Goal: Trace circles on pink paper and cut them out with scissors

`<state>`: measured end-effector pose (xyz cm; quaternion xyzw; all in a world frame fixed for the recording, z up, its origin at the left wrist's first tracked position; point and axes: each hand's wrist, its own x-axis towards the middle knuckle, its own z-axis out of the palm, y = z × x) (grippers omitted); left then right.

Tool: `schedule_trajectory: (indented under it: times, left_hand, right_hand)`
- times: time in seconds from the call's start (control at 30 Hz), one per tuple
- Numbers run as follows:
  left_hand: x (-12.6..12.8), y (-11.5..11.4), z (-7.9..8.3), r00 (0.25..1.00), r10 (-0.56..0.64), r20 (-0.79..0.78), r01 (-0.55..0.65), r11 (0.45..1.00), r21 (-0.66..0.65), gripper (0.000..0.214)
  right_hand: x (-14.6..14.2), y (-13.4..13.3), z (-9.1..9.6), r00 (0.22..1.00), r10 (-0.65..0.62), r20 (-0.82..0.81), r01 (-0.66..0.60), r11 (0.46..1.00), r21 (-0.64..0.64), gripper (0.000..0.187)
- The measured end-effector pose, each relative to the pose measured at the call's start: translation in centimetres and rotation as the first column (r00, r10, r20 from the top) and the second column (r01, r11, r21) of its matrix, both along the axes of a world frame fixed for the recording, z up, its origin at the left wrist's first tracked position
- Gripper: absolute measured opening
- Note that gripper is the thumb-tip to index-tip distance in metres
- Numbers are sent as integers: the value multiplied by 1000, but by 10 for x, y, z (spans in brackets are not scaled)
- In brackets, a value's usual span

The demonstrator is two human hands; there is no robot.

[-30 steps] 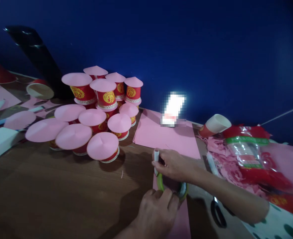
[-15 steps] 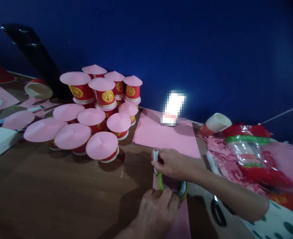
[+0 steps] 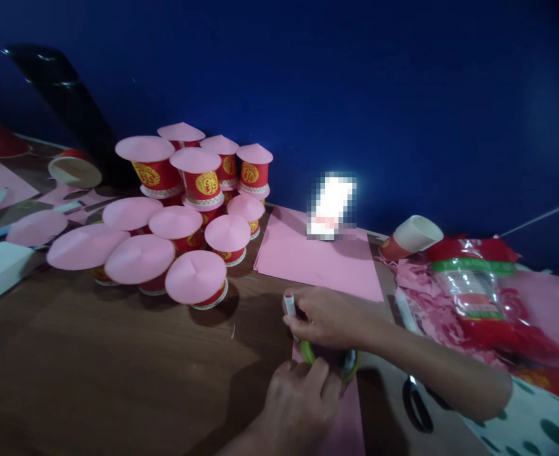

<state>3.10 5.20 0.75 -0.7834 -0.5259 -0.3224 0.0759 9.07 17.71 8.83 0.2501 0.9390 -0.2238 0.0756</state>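
A roll of tape (image 3: 307, 351) with a yellow-green rim lies flat on a narrow sheet of pink paper (image 3: 348, 418). My left hand (image 3: 301, 396) presses on the roll's near side, fingers bent over its edge. My right hand (image 3: 327, 316) reaches in from the right and grips a white marker (image 3: 289, 305) at the roll's far left rim. The marker leans a little, and its lower end is partly hidden by my fingers.
Several red cups with pink paper cone tops (image 3: 196, 277) stand at left. Pink sheets (image 3: 317, 259) lie under a phone (image 3: 331, 206) by the blue wall. At right are scissors (image 3: 417, 405), paper scraps (image 3: 431, 310), a cup stack (image 3: 411, 237) and bagged cups (image 3: 472, 291).
My right hand has moved slightly left with the marker along the tape roll's far rim, and the marker tilts more. My left hand stays on the roll.
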Motion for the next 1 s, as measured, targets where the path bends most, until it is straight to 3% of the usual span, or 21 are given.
schedule_trajectory:
  times: [0.37,0.6,1.0]
  left_hand:
    - [-1,0,1,1000,-1,-3,1,1000,6,4]
    - [0,0,-1,1000,10,-19,-10,1000,-9,10]
    - [0,-1,0,999,-20,-27,18,998,-58,13]
  right_hand:
    - [-2,-5,-4,998,55,-22,-54,998,17,19]
    - [-2,-1,-5,998,55,-19,-54,997,50,21]
    - [6,16,-21,986,-165,-5,165,983,87,20]
